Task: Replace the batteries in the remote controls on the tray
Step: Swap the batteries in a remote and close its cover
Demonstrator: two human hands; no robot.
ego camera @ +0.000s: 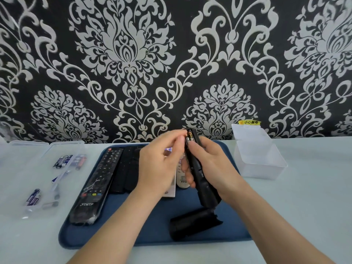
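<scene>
A slim black plastic remote control (pixel 203 191) is held tilted above the dark blue rectangular tray (pixel 234 231), gripped round its middle by the curled fingers of the right hand (pixel 211 164). The compartment at its top end is open, and a gold-and-black battery (pixel 189 138) is seen inside. That battery is pinched at its end by the thumb and forefinger of the left hand (pixel 160 164); whether it is an old cell being taken out or a new one being put in cannot be told. The curved black battery cover (pixel 196 223) is laid on the tray just below the held remote, so this remote is judged to be mid-change, with the cover not yet refitted.

Also on the tray are a long black remote marked THTF (pixel 95 183), a second black remote (pixel 125 168) beside it, and a white remote (pixel 182 181) partly hidden by the hands; nothing shows whether these are done. Blue-labelled spare batteries (pixel 62 161) are seen in a clear plastic box (pixel 65 143) on the pale desk (pixel 304 206) to the left, and a clear plastic tub (pixel 261 161) stands to the right.
</scene>
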